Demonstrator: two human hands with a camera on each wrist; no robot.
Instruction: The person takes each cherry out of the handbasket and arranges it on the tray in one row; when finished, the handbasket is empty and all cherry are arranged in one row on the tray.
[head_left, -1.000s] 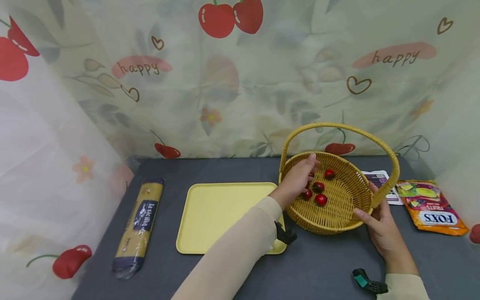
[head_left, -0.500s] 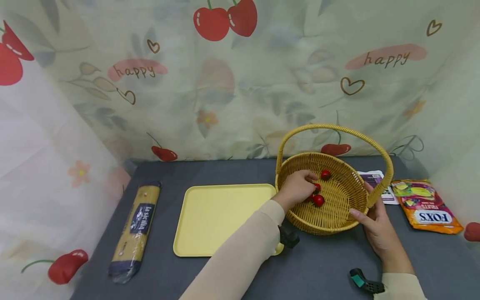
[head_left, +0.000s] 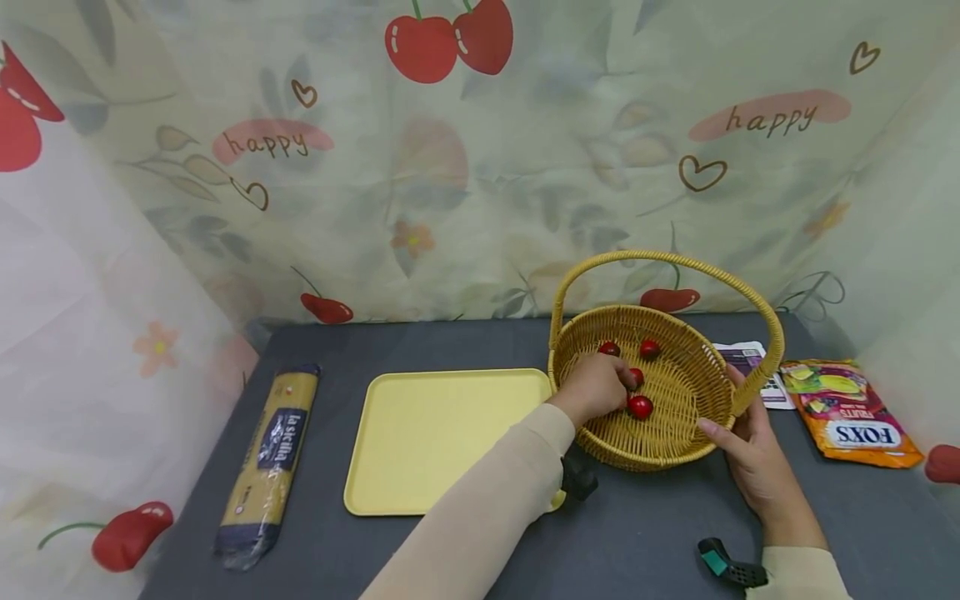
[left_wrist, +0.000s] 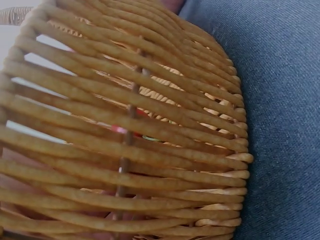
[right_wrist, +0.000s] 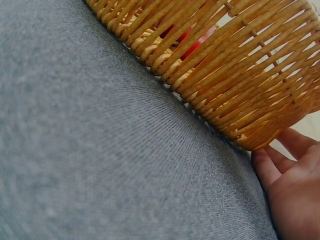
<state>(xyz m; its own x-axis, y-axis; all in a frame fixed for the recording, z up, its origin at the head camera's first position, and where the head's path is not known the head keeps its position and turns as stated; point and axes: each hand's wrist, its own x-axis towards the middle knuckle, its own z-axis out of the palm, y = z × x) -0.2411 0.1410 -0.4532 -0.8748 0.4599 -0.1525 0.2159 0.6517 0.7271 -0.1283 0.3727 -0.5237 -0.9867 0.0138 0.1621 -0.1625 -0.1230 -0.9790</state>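
A round wicker basket (head_left: 678, 417) with a tall arched handle holds several small, shiny red fruits, like cherries (head_left: 649, 349). My left hand (head_left: 596, 386) reaches over its left rim, fingers bent down among the fruits. One fruit (head_left: 637, 378) shows right at its fingertips, another (head_left: 640, 407) lies just below. The palm side is hidden, and I cannot tell whether it holds a fruit. My right hand (head_left: 761, 462) grips the basket's right side, thumb over the rim and fingers outside. In the left wrist view the woven wall (left_wrist: 165, 145) covers most of that hand.
A yellow tray (head_left: 420, 442) lies left of the basket, under the left forearm. Farther left is a pack of spaghetti (head_left: 281, 442). A FOX'S candy bag (head_left: 855, 412) and a white and purple packet (head_left: 780, 392) lie to the right. A patterned curtain (head_left: 480, 208) hangs behind the table.
My left hand has lowered from the basket's upper left into the fruits, its fingers bending down, and shifted slightly toward me. The upper-left fruit is uncovered. My right hand keeps its grip on the basket.
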